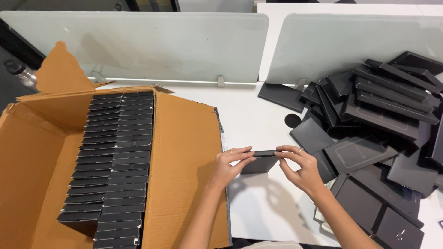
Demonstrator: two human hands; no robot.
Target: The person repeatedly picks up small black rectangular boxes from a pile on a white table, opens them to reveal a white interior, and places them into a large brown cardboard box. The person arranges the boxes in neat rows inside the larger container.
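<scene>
Both of my hands hold one small flat black box (261, 162) above the white table (258, 203), just right of a large cardboard carton. My left hand (229, 165) pinches the box's left end with fingers on its top edge. My right hand (297, 167) grips the right end the same way. The box is tilted with its top edge toward me. The open brown cardboard carton (184, 152) at the left holds two long rows of the same black boxes (113, 161) standing on edge.
A loose heap of flat black boxes and lids (378, 120) covers the table's right side, down to the near right corner. Frosted glass divider panels (152, 44) stand along the back. The carton's flap (62, 69) sticks up at the far left.
</scene>
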